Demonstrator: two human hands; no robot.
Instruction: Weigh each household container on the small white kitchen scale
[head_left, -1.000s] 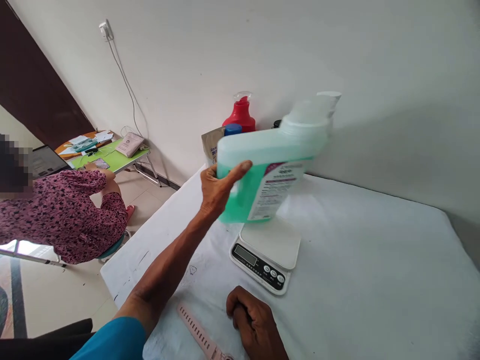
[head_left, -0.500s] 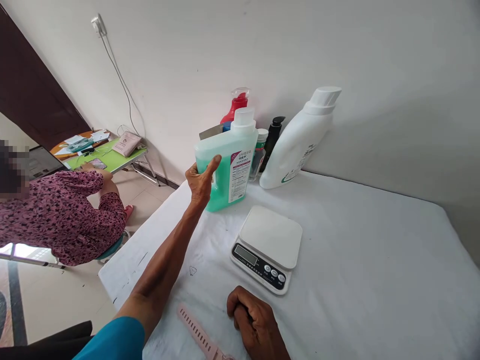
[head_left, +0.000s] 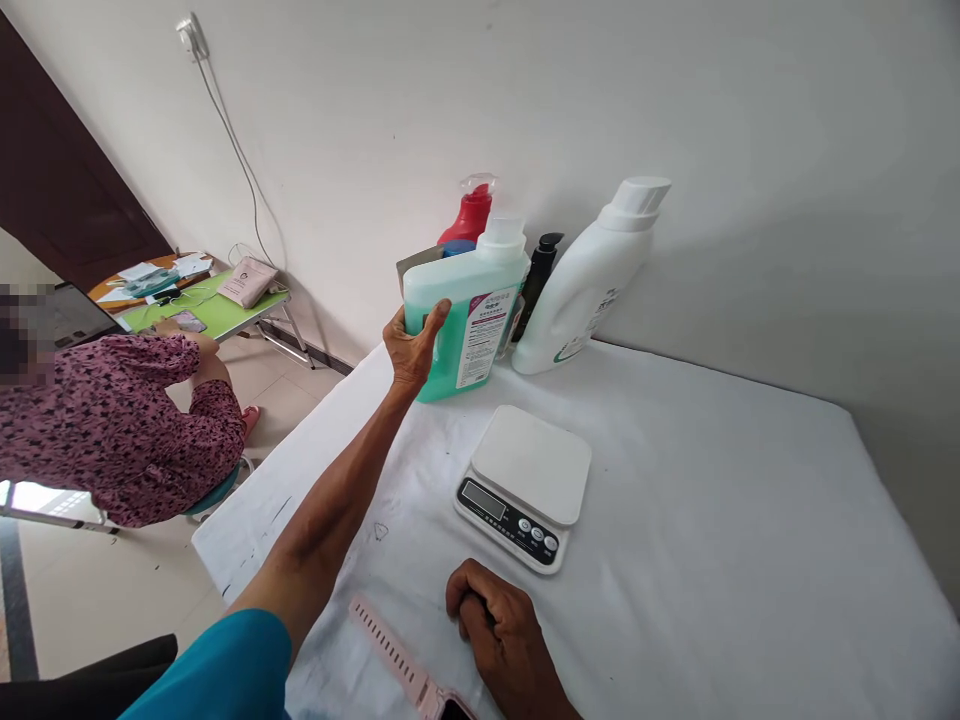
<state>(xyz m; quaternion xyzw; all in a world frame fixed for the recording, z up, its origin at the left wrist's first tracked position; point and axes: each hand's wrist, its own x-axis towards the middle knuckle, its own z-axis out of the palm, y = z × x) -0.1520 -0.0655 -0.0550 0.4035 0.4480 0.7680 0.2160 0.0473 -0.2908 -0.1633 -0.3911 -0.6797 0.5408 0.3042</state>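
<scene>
The left hand grips one green bottle of liquid by its side, fingers wrapped round it, thumb behind; the bottle stands upright on the worktop at about eleven o'clock from the scale, just apart from it. The right hand rests at six o'clock of the scale, fingers curled into a loose fist, holding nothing that shows. One pink watch strap lies at nine o'clock of that hand, near it. Behind the green bottle stand four more containers: one red spray bottle, one black pump bottle, one white jug, and one small bottle mostly hidden. One other person in a patterned sleeve sits far at nine o'clock.
</scene>
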